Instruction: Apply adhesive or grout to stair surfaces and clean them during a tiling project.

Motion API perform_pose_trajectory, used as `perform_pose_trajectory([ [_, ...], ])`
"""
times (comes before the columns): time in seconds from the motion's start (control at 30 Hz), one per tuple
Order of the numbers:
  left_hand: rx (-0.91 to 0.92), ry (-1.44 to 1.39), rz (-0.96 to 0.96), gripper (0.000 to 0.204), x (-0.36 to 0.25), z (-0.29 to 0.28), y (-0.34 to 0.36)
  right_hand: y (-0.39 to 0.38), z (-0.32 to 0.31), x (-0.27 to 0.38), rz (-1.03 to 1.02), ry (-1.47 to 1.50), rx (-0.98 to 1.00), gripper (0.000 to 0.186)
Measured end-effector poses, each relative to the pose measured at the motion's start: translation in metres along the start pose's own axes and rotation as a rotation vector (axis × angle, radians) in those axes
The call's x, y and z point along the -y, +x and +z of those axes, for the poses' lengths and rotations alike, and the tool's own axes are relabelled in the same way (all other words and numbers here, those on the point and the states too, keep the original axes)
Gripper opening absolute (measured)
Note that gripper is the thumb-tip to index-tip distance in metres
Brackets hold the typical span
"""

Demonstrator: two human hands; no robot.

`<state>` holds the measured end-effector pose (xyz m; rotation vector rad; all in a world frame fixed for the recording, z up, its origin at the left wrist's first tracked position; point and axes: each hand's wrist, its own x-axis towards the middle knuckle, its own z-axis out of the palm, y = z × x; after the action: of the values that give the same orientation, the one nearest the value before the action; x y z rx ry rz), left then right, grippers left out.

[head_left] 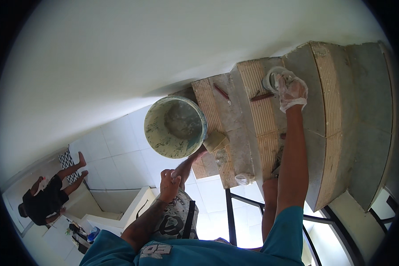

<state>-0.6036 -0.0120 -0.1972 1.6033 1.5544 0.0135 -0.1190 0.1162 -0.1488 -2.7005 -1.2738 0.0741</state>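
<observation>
Adjoining a pale wall (119,53), grey steps (314,104) bear tools (221,91).

glare on floor tiles (246,224), dark curved edges

The support is a staircase with grey treads (235,113) and beige ribbed edge strips (263,116). A red-handled tool (221,91) lies on a lower tread, near its ribbed strip. On the next step up, a brown-red tool (262,96) lies across the ribbed strip, just beside a round tub (267,83); the tub's base is hidden. A crumpled clear plastic bag (244,179) lies at the open side of the lower tread. A large bucket (154,128) stands at the staircase foot; its exact seating is not visible.
</observation>
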Motion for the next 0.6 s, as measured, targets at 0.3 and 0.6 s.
perform_pose_trajectory([
  [0.3, 0.034, -0.057, 0.112, 0.031, -0.008, 0.023, 0.037, -0.050, -0.016, -0.056, 0.549, 1.431, -0.375, 0.025],
  [0.6, 0.266, -0.203, 0.416, 0.028, -0.139, 0.061, 0.112, -0.160, -0.078, -0.208, 0.544, 0.836, -0.945, 0.028],
])
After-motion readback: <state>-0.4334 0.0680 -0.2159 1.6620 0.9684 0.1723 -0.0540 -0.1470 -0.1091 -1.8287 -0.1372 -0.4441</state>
